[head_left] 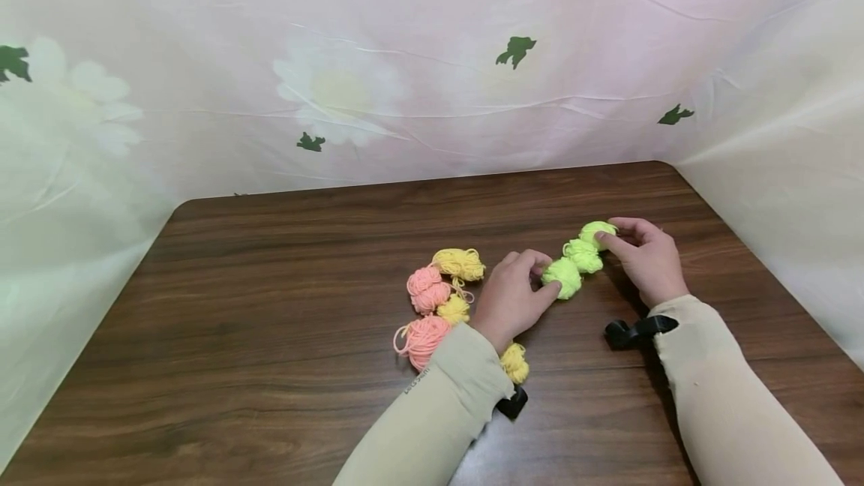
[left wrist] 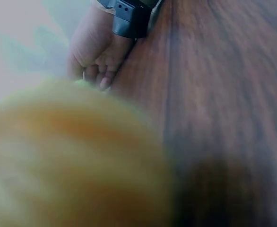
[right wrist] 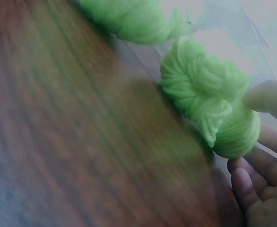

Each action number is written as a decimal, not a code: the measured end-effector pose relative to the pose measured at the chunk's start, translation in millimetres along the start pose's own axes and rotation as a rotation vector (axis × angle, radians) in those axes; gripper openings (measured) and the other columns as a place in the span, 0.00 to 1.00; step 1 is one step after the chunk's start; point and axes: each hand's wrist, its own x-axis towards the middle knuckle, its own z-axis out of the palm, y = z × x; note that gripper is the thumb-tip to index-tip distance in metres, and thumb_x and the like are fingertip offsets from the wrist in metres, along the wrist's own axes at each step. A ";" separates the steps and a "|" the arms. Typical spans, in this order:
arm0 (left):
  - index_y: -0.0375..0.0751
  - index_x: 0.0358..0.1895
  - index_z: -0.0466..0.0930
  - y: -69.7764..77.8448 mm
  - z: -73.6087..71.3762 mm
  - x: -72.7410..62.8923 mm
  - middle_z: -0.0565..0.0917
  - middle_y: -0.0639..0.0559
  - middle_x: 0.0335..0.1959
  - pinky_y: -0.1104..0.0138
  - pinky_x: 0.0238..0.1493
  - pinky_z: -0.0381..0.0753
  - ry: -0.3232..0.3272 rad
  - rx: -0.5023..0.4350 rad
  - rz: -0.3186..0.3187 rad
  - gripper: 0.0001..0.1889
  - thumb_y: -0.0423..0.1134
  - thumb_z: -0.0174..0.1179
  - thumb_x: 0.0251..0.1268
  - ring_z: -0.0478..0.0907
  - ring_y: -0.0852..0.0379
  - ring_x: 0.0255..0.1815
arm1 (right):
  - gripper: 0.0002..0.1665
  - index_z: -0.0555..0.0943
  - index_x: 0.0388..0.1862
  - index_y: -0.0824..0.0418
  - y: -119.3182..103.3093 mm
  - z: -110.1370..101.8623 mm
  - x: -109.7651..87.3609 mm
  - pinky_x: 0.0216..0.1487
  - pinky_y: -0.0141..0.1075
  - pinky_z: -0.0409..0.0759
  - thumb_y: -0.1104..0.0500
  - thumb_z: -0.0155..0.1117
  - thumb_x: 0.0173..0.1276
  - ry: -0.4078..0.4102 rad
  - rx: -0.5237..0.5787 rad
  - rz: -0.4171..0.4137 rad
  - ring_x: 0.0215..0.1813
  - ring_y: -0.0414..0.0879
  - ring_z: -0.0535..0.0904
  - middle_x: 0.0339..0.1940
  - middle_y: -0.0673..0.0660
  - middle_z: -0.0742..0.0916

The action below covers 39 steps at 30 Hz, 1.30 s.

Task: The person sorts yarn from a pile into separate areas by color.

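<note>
Three lime-green yarn balls lie in a slanting row on the right part of the table. My left hand [head_left: 516,295] holds the nearest green yarn ball [head_left: 562,278] between thumb and fingers. At the far end of the row, my right hand [head_left: 644,257] pinches another green yarn ball [head_left: 598,234], its thumb on top. Between them sits the middle green yarn ball [head_left: 583,255], touching both. The right wrist view shows the green yarn [right wrist: 200,80] close up beside the right fingers. A blurred yellow yarn ball [left wrist: 77,161] covers much of the left wrist view.
Left of my left hand, pink yarn balls [head_left: 427,340] and yellow yarn balls [head_left: 459,264] lie bunched together, partly hidden by the left forearm. Another yellow ball [head_left: 515,363] shows beside that wrist. A floral cloth [head_left: 418,81] hangs behind the dark wooden table [head_left: 256,306].
</note>
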 end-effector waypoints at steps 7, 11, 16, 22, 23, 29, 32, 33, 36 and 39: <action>0.52 0.54 0.82 8.5 -9.2 -3.2 0.80 0.59 0.46 0.73 0.41 0.74 0.025 -0.087 0.003 0.14 0.47 0.64 0.68 0.77 0.60 0.43 | 0.36 0.75 0.67 0.63 -0.2 0.0 1.0 0.37 0.24 0.76 0.42 0.66 0.70 0.016 0.063 0.006 0.44 0.35 0.75 0.47 0.45 0.81; 0.51 0.55 0.82 13.9 -17.2 -5.1 0.79 0.57 0.47 0.71 0.41 0.74 0.013 -0.138 0.011 0.14 0.46 0.63 0.70 0.77 0.56 0.45 | 0.35 0.74 0.67 0.65 -1.8 0.0 1.2 0.38 0.23 0.79 0.44 0.67 0.70 0.017 0.124 0.007 0.45 0.34 0.76 0.46 0.42 0.80; 0.50 0.54 0.82 19.8 -27.5 -6.1 0.79 0.55 0.47 0.72 0.42 0.73 0.017 -0.171 0.034 0.12 0.45 0.63 0.70 0.76 0.58 0.44 | 0.36 0.74 0.67 0.63 -7.1 -1.0 0.0 0.39 0.23 0.75 0.41 0.66 0.69 0.037 0.108 0.000 0.48 0.34 0.74 0.50 0.46 0.80; 0.51 0.52 0.82 24.9 -39.5 -8.0 0.79 0.60 0.48 0.72 0.49 0.76 0.025 -0.197 0.043 0.11 0.45 0.63 0.70 0.77 0.62 0.47 | 0.33 0.77 0.64 0.62 -16.6 -0.7 -0.6 0.37 0.22 0.74 0.43 0.67 0.69 0.108 0.091 -0.068 0.48 0.34 0.74 0.56 0.55 0.82; 0.51 0.52 0.82 25.3 -41.0 -8.2 0.79 0.60 0.49 0.71 0.49 0.76 0.027 -0.201 0.042 0.11 0.45 0.63 0.70 0.78 0.61 0.47 | 0.31 0.77 0.64 0.62 -18.4 -0.3 -0.9 0.38 0.22 0.74 0.45 0.68 0.69 0.122 0.101 -0.082 0.48 0.34 0.74 0.55 0.54 0.83; 0.50 0.54 0.81 24.3 -44.6 -9.0 0.79 0.59 0.49 0.70 0.50 0.76 0.015 -0.217 0.032 0.13 0.46 0.63 0.70 0.78 0.58 0.50 | 0.24 0.80 0.60 0.61 -29.0 1.3 -5.2 0.43 0.21 0.73 0.51 0.70 0.69 0.155 0.167 -0.161 0.49 0.33 0.78 0.50 0.44 0.85; 0.49 0.54 0.81 22.8 -45.6 -8.3 0.79 0.58 0.49 0.70 0.50 0.76 0.018 -0.230 0.036 0.13 0.45 0.63 0.70 0.78 0.57 0.50 | 0.22 0.81 0.58 0.62 -34.5 3.0 -7.1 0.43 0.21 0.74 0.53 0.70 0.69 0.137 0.177 -0.200 0.49 0.34 0.78 0.47 0.42 0.85; 0.49 0.54 0.81 22.5 -46.3 -8.0 0.80 0.58 0.49 0.71 0.50 0.76 0.021 -0.233 0.040 0.13 0.45 0.63 0.70 0.78 0.57 0.50 | 0.22 0.81 0.58 0.62 -36.3 3.7 -7.7 0.43 0.21 0.74 0.54 0.70 0.69 0.130 0.181 -0.212 0.48 0.34 0.79 0.47 0.42 0.85; 0.49 0.54 0.81 21.6 -49.1 -7.5 0.80 0.58 0.49 0.70 0.50 0.76 0.031 -0.242 0.038 0.13 0.45 0.63 0.70 0.79 0.55 0.50 | 0.22 0.81 0.57 0.63 -41.9 4.9 -10.1 0.42 0.21 0.75 0.54 0.70 0.69 0.114 0.189 -0.228 0.48 0.35 0.79 0.47 0.42 0.85; 0.49 0.54 0.81 20.5 -52.8 -7.2 0.80 0.58 0.49 0.69 0.50 0.76 0.048 -0.241 0.027 0.13 0.45 0.63 0.69 0.78 0.56 0.50 | 0.21 0.81 0.56 0.62 -45.8 6.0 -12.9 0.40 0.21 0.76 0.54 0.70 0.69 0.100 0.192 -0.238 0.47 0.36 0.79 0.46 0.42 0.85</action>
